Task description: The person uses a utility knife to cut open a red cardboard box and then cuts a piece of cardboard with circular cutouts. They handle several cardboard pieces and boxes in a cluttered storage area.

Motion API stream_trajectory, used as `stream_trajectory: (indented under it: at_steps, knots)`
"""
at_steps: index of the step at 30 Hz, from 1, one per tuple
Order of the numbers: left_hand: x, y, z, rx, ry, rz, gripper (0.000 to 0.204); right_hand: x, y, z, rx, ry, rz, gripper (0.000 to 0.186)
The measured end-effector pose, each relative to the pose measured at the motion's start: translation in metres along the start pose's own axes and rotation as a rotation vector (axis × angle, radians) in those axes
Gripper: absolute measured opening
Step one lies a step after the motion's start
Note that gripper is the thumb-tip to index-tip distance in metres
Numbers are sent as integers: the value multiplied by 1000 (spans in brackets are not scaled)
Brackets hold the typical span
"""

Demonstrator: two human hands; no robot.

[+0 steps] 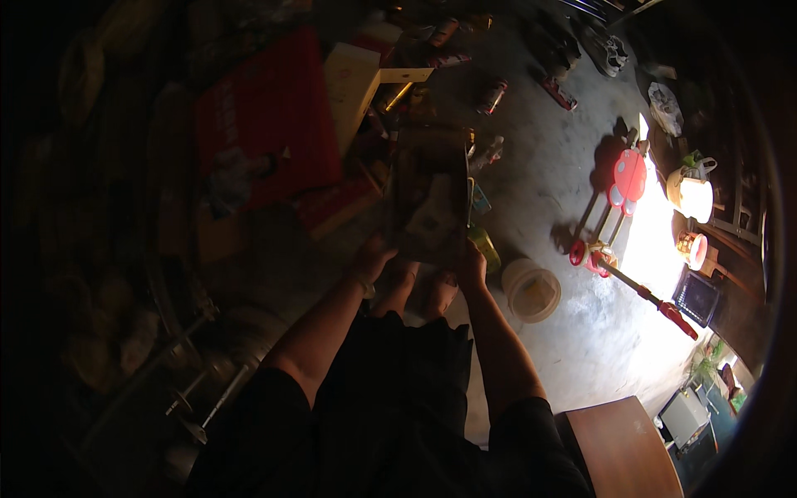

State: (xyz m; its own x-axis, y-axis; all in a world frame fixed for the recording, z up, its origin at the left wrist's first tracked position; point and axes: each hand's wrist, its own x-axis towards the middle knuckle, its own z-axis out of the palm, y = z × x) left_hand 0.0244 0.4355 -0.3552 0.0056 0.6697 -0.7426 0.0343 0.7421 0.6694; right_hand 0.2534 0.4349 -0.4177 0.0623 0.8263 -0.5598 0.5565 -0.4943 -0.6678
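Note:
Both my hands grip a dark, box-like open container [462,178] out in front of my body, above my bare legs. My left hand [373,258] is closed on its near left corner, and my right hand [473,264] holds its near right corner. Inside lies a pale, irregularly shaped thing [433,212], too dim to name. Just to the right of my right hand is a yellow-green object [485,247], partly hidden. Shadow covers most of the container, so its material is hard to make out.
Left of the container stand a large red box [266,124] and an open carton [347,87]. On the concrete floor to the right are a white bucket [531,290], a red scooter [628,178] and a red can [492,96]. A brown tabletop [623,440] is at lower right.

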Motion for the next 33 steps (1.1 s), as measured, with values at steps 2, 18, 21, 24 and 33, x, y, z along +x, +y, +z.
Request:
stream_trajectory:
  at_steps: [2,18,21,24,33]
  knots:
    - [0,-1,3,-1,30,-30,59,5,11,5,20,39,-50,37]
    - [-2,-57,9,-49,9,-217,61,41,90,-7,193,273,48,30]
    - [1,-48,22,-29,-42,-214,56,48,98,-25,273,342,71,30]
    - [4,-48,33,-21,-66,-200,53,57,103,-40,498,368,156,30]
    - [15,-52,59,62,-112,-171,48,67,150,-81,317,482,116,30]
